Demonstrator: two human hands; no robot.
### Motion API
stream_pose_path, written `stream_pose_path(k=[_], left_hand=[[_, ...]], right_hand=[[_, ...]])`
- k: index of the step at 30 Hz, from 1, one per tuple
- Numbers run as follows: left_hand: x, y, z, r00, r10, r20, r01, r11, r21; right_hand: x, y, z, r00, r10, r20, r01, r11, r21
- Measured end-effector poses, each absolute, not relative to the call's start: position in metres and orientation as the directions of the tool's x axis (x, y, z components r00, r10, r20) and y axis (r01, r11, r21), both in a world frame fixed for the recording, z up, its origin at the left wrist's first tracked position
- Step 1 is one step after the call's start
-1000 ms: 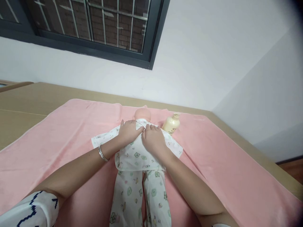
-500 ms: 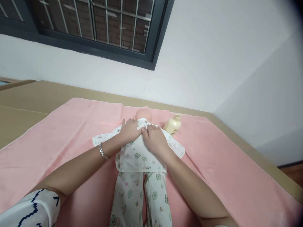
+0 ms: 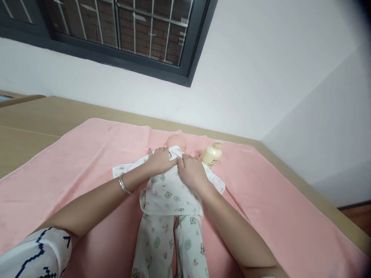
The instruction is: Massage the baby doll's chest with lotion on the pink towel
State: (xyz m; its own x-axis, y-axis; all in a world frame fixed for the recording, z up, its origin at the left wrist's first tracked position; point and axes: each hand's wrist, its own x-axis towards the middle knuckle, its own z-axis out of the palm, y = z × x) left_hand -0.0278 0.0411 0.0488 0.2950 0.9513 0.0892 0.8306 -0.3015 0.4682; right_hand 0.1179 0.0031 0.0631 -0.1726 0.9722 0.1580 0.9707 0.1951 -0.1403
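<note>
A baby doll, its bare round head [image 3: 176, 142] at the far end, lies on a pink cloth [image 3: 95, 154]. It wears a white printed top [image 3: 171, 197] and matching trousers [image 3: 156, 243]. My left hand [image 3: 160, 160] rests flat on the left of the chest, fingers stretched out, a silver bangle on the wrist. On the right of the chest lies my right hand [image 3: 191, 170], its fingers extended too. Both thumbs come close together at the middle, below the collar. A cream bottle [image 3: 212, 154] lies tilted beside the doll's shoulder, just past my right hand.
The pink cloth covers much of a wooden surface [image 3: 72, 112], whose bare edge runs along the white wall [image 3: 246, 77]. Above it is a dark-framed window [image 3: 121, 60] with bars. Another wall stands at the right.
Both hands stay on the doll's chest and have shifted very slightly. The top's hem sits a little lower in view, and the fabric near the collar is bunched differently.
</note>
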Motion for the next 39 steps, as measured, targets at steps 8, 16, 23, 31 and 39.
stream_pose_path(k=[8, 16, 23, 31, 39], left_hand=[[-0.017, 0.020, 0.042, 0.269, 0.936, 0.228, 0.899, -0.329, 0.287], [-0.013, 0.024, 0.033, 0.304, 0.914, 0.268, 0.869, -0.382, 0.314], [-0.016, 0.041, 0.031, 0.315, 0.903, 0.292, 0.822, -0.414, 0.392], [-0.018, 0.039, 0.034, 0.282, 0.915, 0.287, 0.820, -0.385, 0.423], [-0.027, 0.043, 0.043, 0.239, 0.963, 0.125, 0.854, -0.270, 0.445]], right_hand=[[0.118, 0.016, 0.053, -0.108, 0.982, 0.155, 0.957, 0.144, -0.252], [0.125, 0.025, 0.048, -0.125, 0.979, 0.162, 0.935, 0.171, -0.311], [0.129, 0.034, 0.046, -0.146, 0.965, 0.217, 0.926, 0.210, -0.314], [0.127, 0.025, 0.054, -0.153, 0.982, 0.111, 0.950, 0.177, -0.258], [0.113, 0.000, 0.061, -0.145, 0.982, 0.119, 0.974, 0.163, -0.157]])
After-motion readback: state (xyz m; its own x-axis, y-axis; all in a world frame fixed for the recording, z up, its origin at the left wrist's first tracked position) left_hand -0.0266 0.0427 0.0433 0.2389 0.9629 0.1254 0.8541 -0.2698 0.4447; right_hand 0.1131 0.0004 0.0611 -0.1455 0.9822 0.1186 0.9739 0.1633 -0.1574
